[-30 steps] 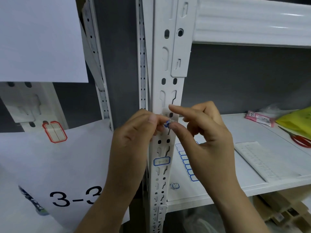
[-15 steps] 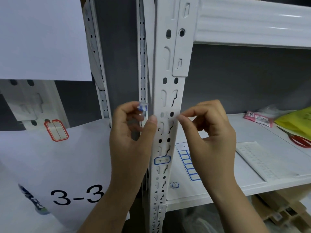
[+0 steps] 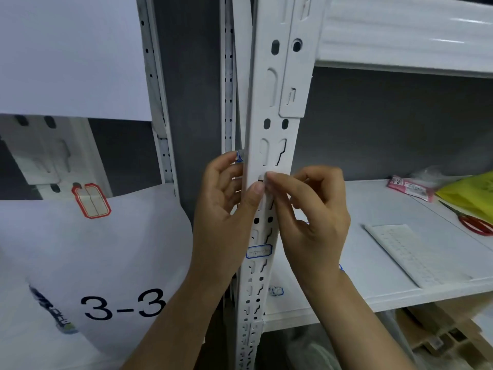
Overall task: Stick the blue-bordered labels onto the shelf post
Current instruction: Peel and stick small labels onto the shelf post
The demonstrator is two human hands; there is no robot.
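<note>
Half a second ago the two hands were apart. Now, at the shelf post (image 3: 277,108), the left hand (image 3: 224,217) and right hand (image 3: 317,222) meet, with thumb and forefinger tip pressing its face above the stuck blue-bordered label (image 3: 258,251). This suggests another label is going on, though none shows and I cannot tell whether the right hand holds anything. There is one post, two hands, one flat label, one crumpled scrap (image 3: 240,157) pinched in the left hand's curled fingers, and one loose scrap (image 3: 276,291) on the shelf (image 3: 373,209).

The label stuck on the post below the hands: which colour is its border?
Blue border on the label, head view.
</note>
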